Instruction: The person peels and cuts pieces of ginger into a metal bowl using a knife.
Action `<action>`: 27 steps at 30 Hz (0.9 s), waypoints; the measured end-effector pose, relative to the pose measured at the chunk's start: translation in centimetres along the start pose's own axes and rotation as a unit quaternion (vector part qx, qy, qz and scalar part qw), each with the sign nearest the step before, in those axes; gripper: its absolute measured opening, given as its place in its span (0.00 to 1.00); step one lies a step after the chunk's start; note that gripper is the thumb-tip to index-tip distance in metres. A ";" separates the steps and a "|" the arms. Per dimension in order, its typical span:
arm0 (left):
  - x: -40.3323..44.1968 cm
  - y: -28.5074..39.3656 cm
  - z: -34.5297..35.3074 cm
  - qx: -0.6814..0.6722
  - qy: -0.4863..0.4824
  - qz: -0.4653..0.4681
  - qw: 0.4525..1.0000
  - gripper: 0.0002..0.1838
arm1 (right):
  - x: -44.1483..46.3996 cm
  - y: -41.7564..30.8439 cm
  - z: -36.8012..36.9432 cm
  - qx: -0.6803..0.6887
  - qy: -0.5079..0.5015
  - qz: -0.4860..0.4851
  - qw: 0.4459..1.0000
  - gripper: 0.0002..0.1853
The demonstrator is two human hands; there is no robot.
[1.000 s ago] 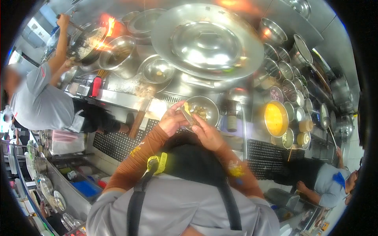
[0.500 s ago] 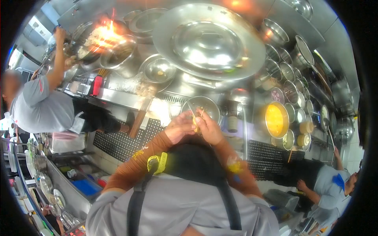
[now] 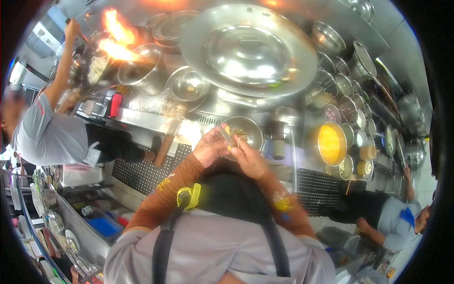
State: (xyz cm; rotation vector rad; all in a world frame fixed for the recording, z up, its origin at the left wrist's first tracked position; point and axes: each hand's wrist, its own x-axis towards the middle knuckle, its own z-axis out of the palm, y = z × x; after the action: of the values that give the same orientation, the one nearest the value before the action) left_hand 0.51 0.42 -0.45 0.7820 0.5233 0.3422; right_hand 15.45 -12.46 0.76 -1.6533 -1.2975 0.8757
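My left hand [image 3: 209, 147] is closed around a small yellow piece [image 3: 227, 129], which shows at its fingertips. A short blade [image 3: 225, 136] slants between my hands, its lower end at the fingers of my right hand [image 3: 250, 160]. My right hand is closed on this small knife; its handle is hidden in the fingers. Another yellow bit shows near my left thumb. Just beyond both hands stands a steel bowl [image 3: 255, 132] with small pale-brown pieces inside, partly covered by my fingers.
A large round pan with a lid [image 3: 248, 54] lies ahead. Flames [image 3: 116, 40] rise at the stove, where a person [image 3: 52, 128] works. At right are an orange-yellow bowl [image 3: 332, 144], several metal containers and another person [image 3: 397, 217]. A dark cylinder [image 3: 278, 142] stands beside the bowl.
My hands drew together and the blade pointed up, then they parted slightly and it tilts left again. The flames at the left stove flared and shifted. The person there raised the arm.
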 end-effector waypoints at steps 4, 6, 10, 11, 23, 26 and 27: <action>-0.3 -0.3 0.6 0.029 -0.029 -0.016 0.999 0.32 | 0.2 -0.5 -0.5 0.018 0.000 0.009 1.000 0.28; -0.8 -1.0 0.8 0.064 -0.059 -0.022 0.996 0.32 | 0.7 0.2 -0.5 0.029 0.017 0.004 0.999 0.28; -1.0 -2.2 1.2 0.041 -0.035 -0.016 0.998 0.29 | 1.0 2.1 -0.3 0.019 0.034 -0.001 0.999 0.29; -0.7 -1.8 1.2 0.037 -0.022 -0.001 0.999 0.28 | 0.8 1.8 -0.4 0.017 0.023 0.005 1.000 0.29; -1.1 -1.2 1.1 0.109 -0.008 -0.016 0.994 0.25 | 0.1 0.3 -0.2 -0.035 0.015 0.014 0.999 0.29; -1.3 -2.1 1.1 0.095 0.000 -0.005 0.995 0.26 | 0.3 1.6 0.0 -0.008 0.016 0.006 1.000 0.30; -1.3 -1.8 1.2 0.079 0.004 0.005 0.997 0.26 | 0.1 1.3 0.1 -0.019 0.014 -0.005 1.000 0.30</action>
State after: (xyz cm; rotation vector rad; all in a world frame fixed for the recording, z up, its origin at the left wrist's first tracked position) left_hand 0.36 -2.10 -0.64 0.9363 0.5581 0.3150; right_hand 15.87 -12.46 -0.50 -1.6820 -1.3097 0.8234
